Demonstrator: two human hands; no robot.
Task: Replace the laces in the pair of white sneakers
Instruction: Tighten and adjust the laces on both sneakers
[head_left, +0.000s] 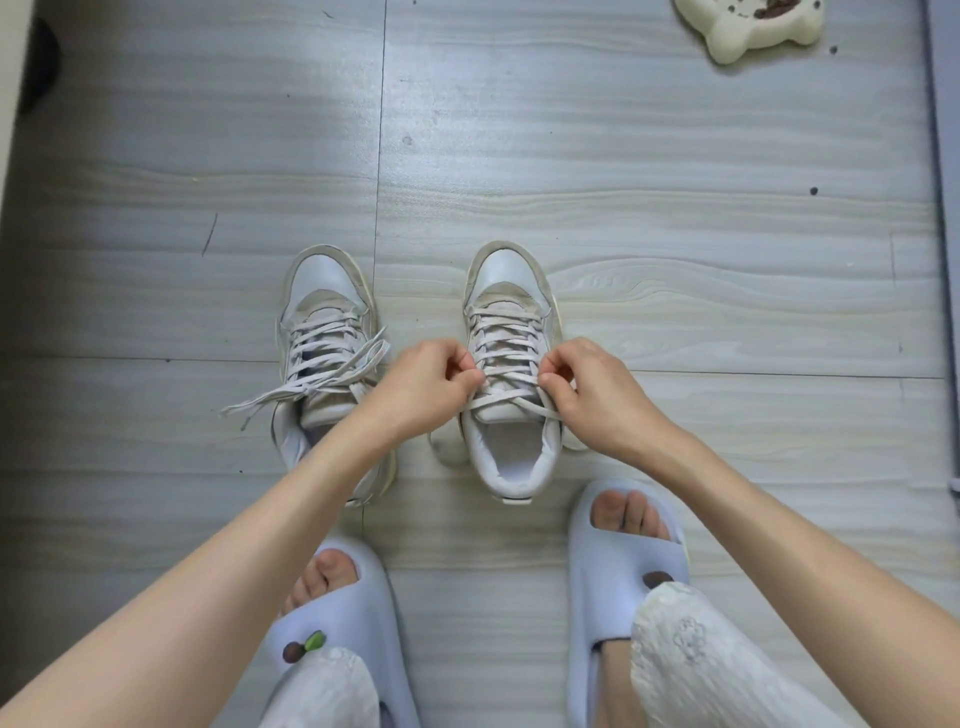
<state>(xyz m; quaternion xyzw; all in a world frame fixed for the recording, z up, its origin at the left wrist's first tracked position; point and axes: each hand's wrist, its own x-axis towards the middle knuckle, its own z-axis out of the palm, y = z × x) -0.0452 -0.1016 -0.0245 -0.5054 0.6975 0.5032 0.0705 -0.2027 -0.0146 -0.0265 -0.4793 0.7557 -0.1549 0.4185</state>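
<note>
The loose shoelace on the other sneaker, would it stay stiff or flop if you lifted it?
The flat, pale grey loose lace would probably flop: its ends already sprawl limply over the worn white sneaker onto the floor. It looks thin, so likely very light. Being flat fabric, it probably won't roll.

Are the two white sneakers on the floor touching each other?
Apart. The head view shows a plain strip of grey wood-pattern floor between the left white sneaker and the right white sneaker.
</note>
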